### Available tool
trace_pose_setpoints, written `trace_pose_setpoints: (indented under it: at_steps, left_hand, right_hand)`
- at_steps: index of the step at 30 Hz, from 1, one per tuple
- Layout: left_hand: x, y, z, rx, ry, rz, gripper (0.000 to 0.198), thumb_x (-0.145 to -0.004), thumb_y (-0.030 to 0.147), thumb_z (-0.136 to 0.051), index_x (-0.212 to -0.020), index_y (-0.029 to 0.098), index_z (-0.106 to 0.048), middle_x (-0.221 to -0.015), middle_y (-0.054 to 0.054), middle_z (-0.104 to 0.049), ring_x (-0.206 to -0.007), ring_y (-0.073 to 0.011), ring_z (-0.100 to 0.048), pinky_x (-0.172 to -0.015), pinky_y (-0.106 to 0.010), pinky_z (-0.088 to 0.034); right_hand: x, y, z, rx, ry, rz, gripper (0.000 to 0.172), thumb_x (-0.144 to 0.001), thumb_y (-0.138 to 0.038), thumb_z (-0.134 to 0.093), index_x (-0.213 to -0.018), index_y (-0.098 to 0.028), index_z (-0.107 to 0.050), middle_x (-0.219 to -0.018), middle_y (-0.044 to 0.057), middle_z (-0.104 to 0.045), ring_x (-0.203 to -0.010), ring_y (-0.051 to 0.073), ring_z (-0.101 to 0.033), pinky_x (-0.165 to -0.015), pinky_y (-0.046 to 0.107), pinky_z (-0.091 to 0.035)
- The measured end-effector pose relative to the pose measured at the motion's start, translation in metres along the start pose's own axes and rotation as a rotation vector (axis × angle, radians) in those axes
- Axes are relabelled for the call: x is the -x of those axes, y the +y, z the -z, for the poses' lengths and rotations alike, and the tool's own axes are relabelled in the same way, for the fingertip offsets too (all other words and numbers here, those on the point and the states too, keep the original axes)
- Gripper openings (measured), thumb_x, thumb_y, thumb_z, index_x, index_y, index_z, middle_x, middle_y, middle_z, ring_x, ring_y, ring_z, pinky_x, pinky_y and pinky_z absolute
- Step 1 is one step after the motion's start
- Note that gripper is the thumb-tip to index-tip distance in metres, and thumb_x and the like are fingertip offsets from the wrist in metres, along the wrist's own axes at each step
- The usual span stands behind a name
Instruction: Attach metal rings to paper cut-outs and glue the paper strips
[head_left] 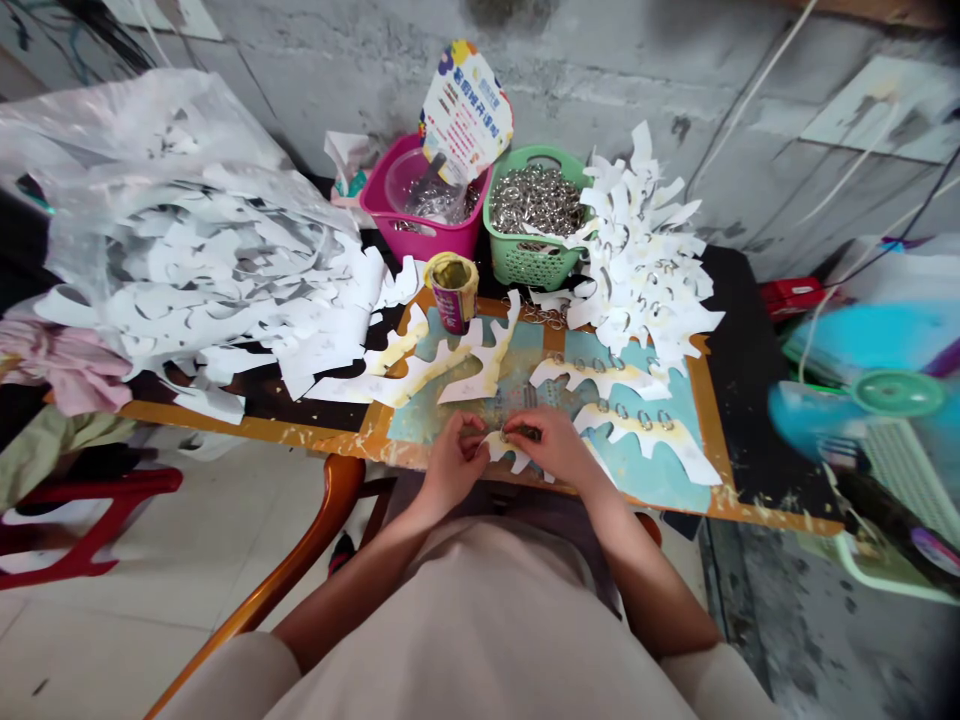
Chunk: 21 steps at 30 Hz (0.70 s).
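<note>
At the table's front edge, both hands work over a small white scalloped piece with a yellowish, glue-like edge. My left hand pinches its left end between thumb and finger. My right hand is closed at its upper edge, fingertips together on what looks like a small metal ring, partly hidden by the fingers. To the right lie two white scalloped strips, an upper one and a lower one, with metal rings along their notches. Further white strips with yellowish edges lie ahead of my left hand.
An open can with yellowish smears stands behind the strips. Beyond it are a pink basket and a green basket of metal rings. White cut pieces heap up left and right. A blue fan stands at right.
</note>
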<state>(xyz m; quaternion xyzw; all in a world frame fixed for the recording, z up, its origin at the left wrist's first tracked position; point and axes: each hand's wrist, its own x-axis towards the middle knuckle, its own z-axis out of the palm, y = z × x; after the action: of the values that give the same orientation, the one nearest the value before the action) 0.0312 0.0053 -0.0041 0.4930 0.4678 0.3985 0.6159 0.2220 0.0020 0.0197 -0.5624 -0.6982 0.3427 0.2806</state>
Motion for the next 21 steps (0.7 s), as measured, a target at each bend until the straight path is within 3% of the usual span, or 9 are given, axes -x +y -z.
trace_pose_setpoints:
  at_steps: [7,9,12,16,19,21]
  left_hand:
    - [0.009,0.007,-0.003,0.094,0.097,-0.023,0.031,-0.085,0.043,-0.068,-0.101,0.02,-0.054,-0.093,-0.001,-0.061,-0.074,-0.0111,-0.06,-0.067,-0.023,-0.051]
    - [0.009,0.009,-0.002,0.132,0.104,0.017,0.033,-0.085,0.046,-0.067,-0.1,0.02,-0.053,-0.09,0.0,-0.06,-0.071,-0.0117,-0.061,-0.063,-0.023,-0.053]
    - [0.004,0.014,0.005,0.168,0.064,0.063,0.038,-0.079,0.043,-0.075,-0.099,0.021,-0.052,-0.085,0.002,-0.06,-0.06,-0.0098,-0.06,-0.049,-0.02,-0.049]
    - [-0.008,0.023,0.024,0.128,-0.045,0.12,0.044,-0.071,0.036,-0.083,-0.098,0.021,-0.053,-0.081,0.002,-0.064,-0.052,-0.008,-0.055,-0.039,-0.016,-0.04]
    - [-0.014,0.028,0.031,0.127,-0.008,0.124,0.048,-0.064,0.032,-0.088,-0.096,0.021,-0.053,-0.08,0.002,-0.067,-0.054,-0.0084,-0.057,-0.039,-0.014,-0.036]
    - [-0.012,0.028,0.029,0.219,0.055,0.111,0.052,-0.06,0.029,-0.09,-0.097,0.021,-0.054,-0.082,0.001,-0.068,-0.063,-0.0106,-0.062,-0.048,-0.017,-0.044]
  right_hand:
    - [0.001,-0.006,-0.005,-0.059,0.118,-0.093,0.012,-0.084,-0.021,-0.066,-0.088,-0.022,-0.077,-0.083,0.004,-0.075,-0.074,0.018,-0.063,-0.074,0.031,-0.048]
    - [0.0,-0.005,-0.009,-0.087,0.14,-0.105,0.013,-0.082,-0.02,-0.065,-0.088,-0.021,-0.077,-0.08,0.004,-0.074,-0.072,0.017,-0.062,-0.073,0.031,-0.048]
    - [-0.002,0.0,-0.012,-0.165,0.103,-0.108,0.016,-0.083,-0.022,-0.061,-0.092,-0.02,-0.075,-0.083,0.004,-0.074,-0.069,0.016,-0.061,-0.07,0.03,-0.048]
    - [-0.007,0.002,-0.009,-0.486,-0.024,-0.094,0.011,-0.082,-0.029,-0.063,-0.086,-0.02,-0.064,-0.083,0.002,-0.071,-0.074,0.015,-0.064,-0.071,0.028,-0.05]
    - [-0.01,-0.003,-0.008,-0.674,0.002,-0.105,0.024,-0.076,-0.034,-0.072,-0.082,-0.022,-0.053,-0.076,-0.001,-0.066,-0.074,0.015,-0.066,-0.068,0.026,-0.05]
    - [-0.011,-0.009,-0.008,-0.708,0.026,-0.124,0.029,-0.074,-0.036,-0.074,-0.086,-0.023,-0.05,-0.074,-0.002,-0.066,-0.074,0.016,-0.067,-0.065,0.026,-0.05]
